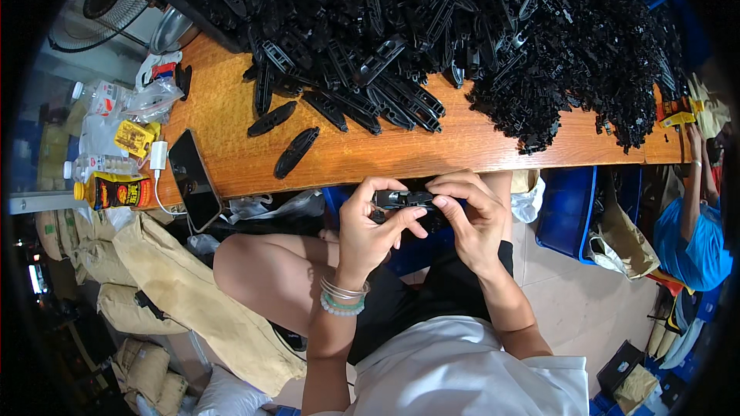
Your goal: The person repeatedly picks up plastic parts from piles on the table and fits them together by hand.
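Note:
Between my two hands, just off the table's front edge, is a black plastic part, long and narrow. My left hand grips its left end with thumb and fingers; bracelets circle that wrist. Pinched at the part's right end are the thumb and fingers of my right hand. Whether a second small piece sits under the right fingertips, I cannot tell. Beyond my hands lies a large heap of similar long black plastic parts. A single oval part rests apart from it, near the edge.
A heap of small black pieces covers the table's right. A phone with a charging cable lies left, near bottles and a fan. Blue bins stand below. Another person is at far right.

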Available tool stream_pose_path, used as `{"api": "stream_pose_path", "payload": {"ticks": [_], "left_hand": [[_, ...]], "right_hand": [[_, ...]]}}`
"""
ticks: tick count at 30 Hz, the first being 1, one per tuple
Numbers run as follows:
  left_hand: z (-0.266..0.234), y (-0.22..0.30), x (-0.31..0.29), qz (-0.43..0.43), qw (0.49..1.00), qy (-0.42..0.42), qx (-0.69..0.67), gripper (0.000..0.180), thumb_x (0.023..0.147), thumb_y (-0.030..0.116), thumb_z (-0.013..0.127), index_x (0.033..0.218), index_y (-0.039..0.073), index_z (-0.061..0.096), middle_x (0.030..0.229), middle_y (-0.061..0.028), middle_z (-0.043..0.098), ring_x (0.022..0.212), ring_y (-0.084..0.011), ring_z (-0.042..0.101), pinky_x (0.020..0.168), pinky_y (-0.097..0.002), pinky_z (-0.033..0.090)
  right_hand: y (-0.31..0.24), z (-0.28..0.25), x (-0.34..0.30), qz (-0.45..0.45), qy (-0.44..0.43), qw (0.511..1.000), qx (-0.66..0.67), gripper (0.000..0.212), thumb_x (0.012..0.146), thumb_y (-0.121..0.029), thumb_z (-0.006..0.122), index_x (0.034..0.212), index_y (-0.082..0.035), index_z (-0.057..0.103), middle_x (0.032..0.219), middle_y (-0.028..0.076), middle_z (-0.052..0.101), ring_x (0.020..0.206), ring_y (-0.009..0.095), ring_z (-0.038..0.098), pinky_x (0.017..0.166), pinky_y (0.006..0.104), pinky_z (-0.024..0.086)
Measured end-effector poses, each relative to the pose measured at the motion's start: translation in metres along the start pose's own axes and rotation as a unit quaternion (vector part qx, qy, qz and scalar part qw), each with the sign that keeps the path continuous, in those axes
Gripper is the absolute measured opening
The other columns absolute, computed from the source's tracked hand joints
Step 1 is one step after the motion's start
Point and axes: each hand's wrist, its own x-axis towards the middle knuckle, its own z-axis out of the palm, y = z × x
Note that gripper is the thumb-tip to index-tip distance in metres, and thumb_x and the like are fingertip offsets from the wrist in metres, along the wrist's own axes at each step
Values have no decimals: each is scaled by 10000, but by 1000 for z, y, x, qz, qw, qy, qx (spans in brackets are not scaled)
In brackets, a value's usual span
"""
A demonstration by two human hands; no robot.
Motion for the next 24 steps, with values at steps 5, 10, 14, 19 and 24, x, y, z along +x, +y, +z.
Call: {"api": "stream_pose_path", "payload": {"ticks": [5, 10, 14, 19, 24], "left_hand": [[0, -2, -1, -6, 1000, 15, 26, 213, 774, -5, 676, 952, -51, 567, 747, -78, 646, 583, -117, 645, 385, -164, 405], [-2, 2, -2, 4, 998, 24, 57, 208, 776, -9, 664, 971, -38, 597, 701, -57, 640, 559, -87, 615, 439, -169, 412], [-8, -3, -1, 38, 995, 7, 97, 204, 771, -3, 660, 969, -25, 615, 705, -63, 640, 552, -63, 583, 487, -174, 409], [-6, 4, 1, -22, 994, -17, 110, 185, 770, 24, 665, 947, -18, 631, 742, -75, 647, 585, -89, 591, 511, -192, 425], [-36, 11, 9, 227, 917, 19, 328, 191, 753, 44, 663, 940, 15, 643, 891, -93, 638, 843, -218, 587, 710, -305, 462]], "right_hand": [[4, -1, 1, -54, 2, 997, -50, 93, 725, 9, 667, 817, -5, 657, 871, 98, 643, 771, 211, 579, 732, 298, 394], [6, -7, 1, -108, -31, 984, -136, 199, 714, -16, 690, 910, -6, 656, 913, 92, 624, 829, 227, 584, 765, 315, 419], [6, -5, -1, 42, -51, 998, -8, 258, 711, -29, 713, 959, 4, 653, 916, 113, 627, 838, 212, 603, 750, 285, 462], [15, -9, -4, 47, -39, 998, 2, 237, 718, -18, 708, 948, 7, 658, 933, 110, 632, 822, 199, 608, 730, 268, 468], [9, -36, -2, 17, -3, 996, -91, 127, 756, 15, 652, 877, -12, 683, 923, 114, 618, 905, 218, 567, 800, 314, 448]]}}
